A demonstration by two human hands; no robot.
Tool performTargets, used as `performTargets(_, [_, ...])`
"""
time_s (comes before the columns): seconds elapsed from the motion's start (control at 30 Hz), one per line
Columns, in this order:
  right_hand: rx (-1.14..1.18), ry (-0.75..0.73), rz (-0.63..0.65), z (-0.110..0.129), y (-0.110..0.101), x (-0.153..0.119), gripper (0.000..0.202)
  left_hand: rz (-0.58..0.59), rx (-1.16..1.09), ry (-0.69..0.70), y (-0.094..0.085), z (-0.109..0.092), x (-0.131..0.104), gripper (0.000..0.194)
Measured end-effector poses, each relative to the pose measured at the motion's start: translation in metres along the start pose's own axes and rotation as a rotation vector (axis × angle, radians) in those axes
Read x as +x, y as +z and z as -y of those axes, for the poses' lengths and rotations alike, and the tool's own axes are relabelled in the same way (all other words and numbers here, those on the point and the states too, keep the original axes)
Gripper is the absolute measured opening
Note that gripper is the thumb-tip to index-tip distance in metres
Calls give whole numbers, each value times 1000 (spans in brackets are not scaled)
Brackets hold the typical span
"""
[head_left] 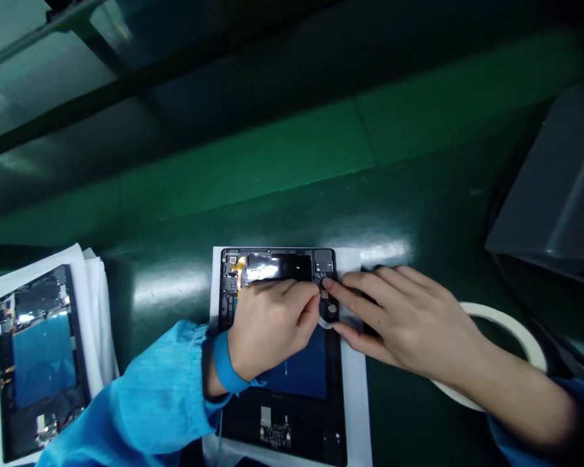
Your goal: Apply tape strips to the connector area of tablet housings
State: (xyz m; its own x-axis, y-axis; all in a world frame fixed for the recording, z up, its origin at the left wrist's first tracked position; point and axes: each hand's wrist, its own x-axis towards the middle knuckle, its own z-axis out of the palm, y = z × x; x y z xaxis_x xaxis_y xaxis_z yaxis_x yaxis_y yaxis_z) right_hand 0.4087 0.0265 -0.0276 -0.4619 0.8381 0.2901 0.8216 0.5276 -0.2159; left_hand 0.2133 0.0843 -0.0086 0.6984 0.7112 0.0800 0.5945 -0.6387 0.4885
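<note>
An opened tablet-like device (292, 434) with a black frame and a blue inner panel lies on white sheets (357, 415). Over its upper part is my left hand (275, 321), its fingers curled and thumb and forefinger pinched near the right edge; what they hold is too small to name. My right hand (394, 314) reaches in from the right, fingers apart, the forefinger touching the device's upper right part. A small pale strip (325, 323) shows between my left hand and my right thumb. A blue band circles my left wrist.
A second opened device (43, 363) lies on white sheets at the left. Under my right forearm is a cream-coloured ring (516, 331), perhaps a tape roll. A dark grey box-like object (549, 188) stands at the right, and a dark shelf-like structure crosses the top left.
</note>
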Motion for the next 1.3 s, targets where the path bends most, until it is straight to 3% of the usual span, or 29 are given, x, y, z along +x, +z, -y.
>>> performTargets(1.3, [191,61,0,0,0,0,30,10,3,11,0,4,-2,19])
